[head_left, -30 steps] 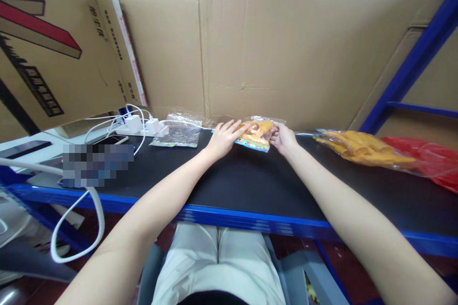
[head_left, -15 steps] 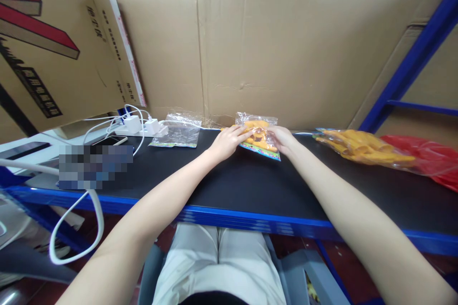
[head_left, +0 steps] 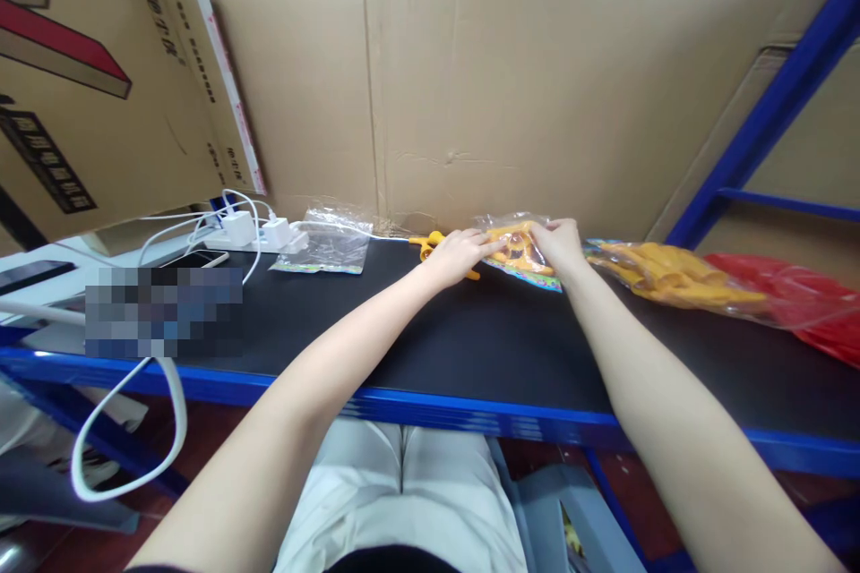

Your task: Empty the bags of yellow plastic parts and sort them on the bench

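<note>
A small clear bag [head_left: 522, 252] with orange-yellow plastic pieces and a colourful bottom strip lies at the back of the black shelf top [head_left: 417, 331]. My right hand [head_left: 559, 243] grips its right end from above. My left hand [head_left: 462, 252] lies over a yellow plastic piece [head_left: 427, 243] that sticks out to its left, and its fingertips reach the bag's left end. How much of the piece my left hand covers is hidden.
A large clear bag of yellow pieces [head_left: 672, 279] and a red bag [head_left: 806, 304] lie at the right. Empty clear bags [head_left: 328, 242], a power strip with chargers [head_left: 250, 233] and a phone [head_left: 196, 258] sit at the left. A cardboard wall [head_left: 524, 89] closes the back.
The small bag has moved to the right with my right hand. A yellow piece now shows outside the bag under my left hand.
</note>
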`<state>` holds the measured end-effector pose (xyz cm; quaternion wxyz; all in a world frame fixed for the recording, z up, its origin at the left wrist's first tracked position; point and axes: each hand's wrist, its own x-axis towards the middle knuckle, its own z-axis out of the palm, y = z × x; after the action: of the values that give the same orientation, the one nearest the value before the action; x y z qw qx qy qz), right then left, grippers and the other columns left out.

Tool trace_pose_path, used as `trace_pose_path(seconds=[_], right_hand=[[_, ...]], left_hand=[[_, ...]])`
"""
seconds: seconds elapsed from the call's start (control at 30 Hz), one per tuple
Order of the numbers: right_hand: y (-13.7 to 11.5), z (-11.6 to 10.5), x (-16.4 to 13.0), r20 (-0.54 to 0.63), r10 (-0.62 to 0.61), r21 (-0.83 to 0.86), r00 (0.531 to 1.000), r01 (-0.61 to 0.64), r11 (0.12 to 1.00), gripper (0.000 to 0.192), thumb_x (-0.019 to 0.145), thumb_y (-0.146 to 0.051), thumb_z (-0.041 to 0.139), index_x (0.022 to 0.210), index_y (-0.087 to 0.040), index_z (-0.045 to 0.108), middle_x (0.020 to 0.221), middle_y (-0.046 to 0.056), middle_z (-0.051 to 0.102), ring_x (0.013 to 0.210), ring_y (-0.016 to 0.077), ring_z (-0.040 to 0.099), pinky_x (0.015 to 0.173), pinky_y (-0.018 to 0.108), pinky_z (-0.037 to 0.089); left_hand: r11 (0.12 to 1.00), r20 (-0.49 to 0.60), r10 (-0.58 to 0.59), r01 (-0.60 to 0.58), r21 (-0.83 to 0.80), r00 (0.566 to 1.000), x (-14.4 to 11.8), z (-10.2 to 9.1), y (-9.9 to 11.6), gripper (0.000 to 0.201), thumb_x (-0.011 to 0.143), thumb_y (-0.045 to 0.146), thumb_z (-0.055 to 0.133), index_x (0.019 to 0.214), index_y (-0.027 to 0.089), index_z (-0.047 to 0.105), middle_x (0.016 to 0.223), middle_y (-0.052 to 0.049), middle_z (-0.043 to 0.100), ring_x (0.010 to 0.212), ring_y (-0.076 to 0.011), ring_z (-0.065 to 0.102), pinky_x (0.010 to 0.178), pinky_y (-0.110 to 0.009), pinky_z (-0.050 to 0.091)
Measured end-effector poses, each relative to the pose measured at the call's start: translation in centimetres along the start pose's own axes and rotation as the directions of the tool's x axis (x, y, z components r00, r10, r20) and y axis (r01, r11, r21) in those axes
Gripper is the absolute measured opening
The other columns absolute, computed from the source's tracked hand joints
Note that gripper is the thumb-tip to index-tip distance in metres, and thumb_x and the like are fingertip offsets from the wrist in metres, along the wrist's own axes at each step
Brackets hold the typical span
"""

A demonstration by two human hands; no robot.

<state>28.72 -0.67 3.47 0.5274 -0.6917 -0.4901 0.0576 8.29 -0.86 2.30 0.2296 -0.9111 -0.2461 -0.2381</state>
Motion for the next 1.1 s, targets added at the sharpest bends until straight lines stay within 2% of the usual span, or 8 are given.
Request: trace_pose_path(seconds=[0.07,0.2,0.43,0.57,0.77,0.87,0.97,1.1], right_hand=[[1.2,0.2,0.3,0.002,0.057,-0.108,0.998,-0.057,0.992,0.038,0.066,-0.028,0.061,0.099,-0.012,0.055,0.095,0.014,0.062,0.089,0.0232,0.058,0.076,0.033,0.045],[2.2,0.9,-0.3,0.218,0.112,-0.220,0.970,-0.063,0.973,0.012,0.063,-0.020,0.062,0.074,-0.016,0.058,0.064,0.006,0.061,0.061,0.0186,0.058,0.055,0.027,0.042],[1.0,1.3,-1.4,0.442,0.113,-0.008,0.890,-0.121,0.993,0.009,0.067,-0.015,0.058,0.074,-0.016,0.064,0.056,0.002,0.060,0.050,0.0124,0.053,0.050,0.024,0.043],[0.5,0.5,-0.2,0.118,-0.226,-0.035,0.967,0.231,0.972,0.011,0.072,-0.023,0.056,0.066,-0.017,0.063,0.066,0.005,0.065,0.067,0.0173,0.060,0.067,0.029,0.047],[-0.7,-0.9,-0.2,-0.228,-0.459,0.230,0.859,0.506,0.831,0.038,0.088,-0.042,0.040,0.060,-0.020,0.054,0.059,0.003,0.057,0.057,0.0150,0.056,0.061,0.029,0.045],[-1.5,-1.2,-1.4,-0.233,-0.650,0.207,0.724,0.690,0.694,0.044,0.090,-0.050,0.034,0.067,-0.020,0.056,0.066,0.004,0.059,0.066,0.0163,0.058,0.066,0.031,0.045],[-1.8,-1.1,-2.1,-0.125,-0.793,0.115,0.596,0.803,0.585,0.037,0.085,-0.054,0.045,0.076,-0.020,0.058,0.078,0.005,0.061,0.074,0.0175,0.057,0.069,0.031,0.044],[-1.3,-0.7,-1.7,-0.086,-0.797,-0.048,0.598,0.796,0.603,0.036,0.088,-0.046,0.044,0.064,-0.020,0.053,0.067,0.004,0.055,0.062,0.0150,0.050,0.060,0.028,0.039]], left_hand=[[1.000,0.053,0.019,-0.018,-0.010,0.998,0.5,0.4,0.4,0.045,0.087,0.008,0.046,0.130,0.021,0.051,0.123,-0.010,0.061,0.115,-0.0195,0.054,0.092,-0.034,0.044],[0.998,0.187,0.049,-0.043,-0.034,0.981,0.8,-0.4,1.0,0.045,0.085,0.007,0.047,0.126,0.024,0.055,0.117,-0.010,0.064,0.108,-0.0197,0.058,0.088,-0.033,0.045],[0.995,0.422,-0.087,0.063,0.071,0.902,0.8,-4.0,1.0,0.028,0.084,0.010,0.047,0.101,0.014,0.069,0.096,-0.013,0.070,0.093,-0.0219,0.065,0.080,-0.030,0.047],[0.975,0.302,-0.221,0.217,0.048,0.927,1.5,-4.9,-0.3,0.027,0.082,0.011,0.047,0.097,0.011,0.070,0.094,-0.016,0.069,0.090,-0.0265,0.065,0.077,-0.035,0.048],[0.873,0.116,-0.479,0.486,-0.039,0.870,2.6,-4.6,-1.2,0.025,0.082,0.011,0.048,0.097,0.011,0.067,0.096,-0.017,0.067,0.093,-0.0260,0.064,0.080,-0.034,0.047],[0.847,0.082,-0.523,0.528,-0.057,0.848,2.9,-4.6,-1.1,0.024,0.082,0.010,0.048,0.098,0.012,0.066,0.097,-0.016,0.067,0.094,-0.0257,0.063,0.080,-0.033,0.046],[0.830,0.051,-0.551,0.554,-0.072,0.833,3.1,-4.6,-1.1,0.024,0.085,0.013,0.046,0.098,0.013,0.066,0.097,-0.015,0.067,0.094,-0.0238,0.063,0.080,-0.032,0.045],[0.857,0.048,-0.506,0.508,-0.088,0.861,2.9,-4.6,-1.8,0.026,0.090,0.023,0.043,0.096,0.016,0.067,0.096,-0.012,0.068,0.094,-0.0218,0.062,0.079,-0.030,0.044]])
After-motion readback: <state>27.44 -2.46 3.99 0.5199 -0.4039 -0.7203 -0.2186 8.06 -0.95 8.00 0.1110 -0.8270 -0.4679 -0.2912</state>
